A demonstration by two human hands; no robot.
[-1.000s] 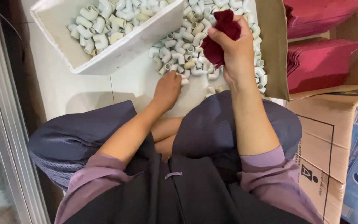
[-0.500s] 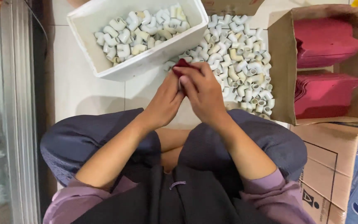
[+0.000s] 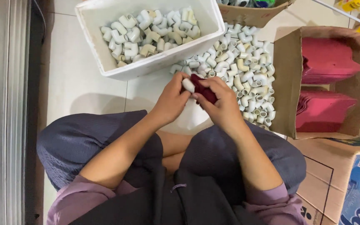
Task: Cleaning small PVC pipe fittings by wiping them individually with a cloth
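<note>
Hands have met since a second ago: left hand (image 3: 172,101) now pinches a white pipe elbow (image 3: 188,85) against the maroon pouch (image 3: 203,88), which the right hand (image 3: 223,104) grips, at twelve o'clock.

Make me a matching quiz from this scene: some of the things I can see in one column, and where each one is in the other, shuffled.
Things:
1. white elbow fitting
2. dark red pouch
3. white bin
4. cardboard box

Places:
A. on the floor at the upper left, filled with pipe elbows
B. pinched in the left hand
C. standing open at the right, holding red pouches
D. gripped by the right hand

Pairs: 1-B, 2-D, 3-A, 4-C
</note>
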